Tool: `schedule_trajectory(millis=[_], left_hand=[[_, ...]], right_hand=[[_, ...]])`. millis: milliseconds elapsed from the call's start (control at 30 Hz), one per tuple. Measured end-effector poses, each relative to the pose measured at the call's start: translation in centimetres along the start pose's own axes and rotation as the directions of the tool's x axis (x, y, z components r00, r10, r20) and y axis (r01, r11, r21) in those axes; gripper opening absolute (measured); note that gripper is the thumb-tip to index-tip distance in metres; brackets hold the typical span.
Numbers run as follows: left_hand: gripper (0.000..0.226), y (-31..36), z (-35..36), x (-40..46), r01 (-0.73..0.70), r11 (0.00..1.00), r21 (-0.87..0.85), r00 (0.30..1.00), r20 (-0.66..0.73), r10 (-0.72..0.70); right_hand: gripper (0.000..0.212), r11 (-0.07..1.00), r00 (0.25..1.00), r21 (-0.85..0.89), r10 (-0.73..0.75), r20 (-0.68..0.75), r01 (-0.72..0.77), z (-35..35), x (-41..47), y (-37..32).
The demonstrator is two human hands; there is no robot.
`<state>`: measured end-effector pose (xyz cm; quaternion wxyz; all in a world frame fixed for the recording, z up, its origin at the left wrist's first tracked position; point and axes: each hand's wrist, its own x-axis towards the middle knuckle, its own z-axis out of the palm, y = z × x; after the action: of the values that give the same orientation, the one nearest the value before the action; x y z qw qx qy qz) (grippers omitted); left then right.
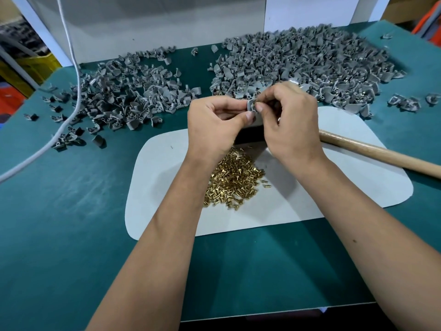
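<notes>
At far left a white cable (pixel 71 68) trails across the green table (pixel 59 211), past a loose heap of grey plastic parts (pixel 124 91) kept within reach, probably as stock. The left hand (pixel 214 125) grips one grey plastic piece (pixel 250 106) between thumb and curled fingers, raised above the white mat (pixel 334 187) so it is steady for fitting. Below the hands, a pile of brass pins (pixel 233 180) lies on the mat, close for picking. The right hand (pixel 291 120) pinches the same piece, apparently seating a pin too small to make out. The larger heap (pixel 310 63) behind shows brass glints, likely finished parts. A wooden handle (pixel 381 154) lies at right.
</notes>
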<state>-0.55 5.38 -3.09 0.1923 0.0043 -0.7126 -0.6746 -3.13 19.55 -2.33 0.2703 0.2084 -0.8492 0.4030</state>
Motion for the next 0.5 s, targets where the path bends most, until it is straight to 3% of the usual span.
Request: schedule_trajectory(millis=[500], left_hand=[[0.018, -0.3, 1.2, -0.1, -0.141, 0.943, 0.301, 0.986, -0.038, 0.159]], right_hand=[[0.006, 0.994, 0.995, -0.050, 0.098, -0.012, -0.098, 0.4, -0.2, -0.3]])
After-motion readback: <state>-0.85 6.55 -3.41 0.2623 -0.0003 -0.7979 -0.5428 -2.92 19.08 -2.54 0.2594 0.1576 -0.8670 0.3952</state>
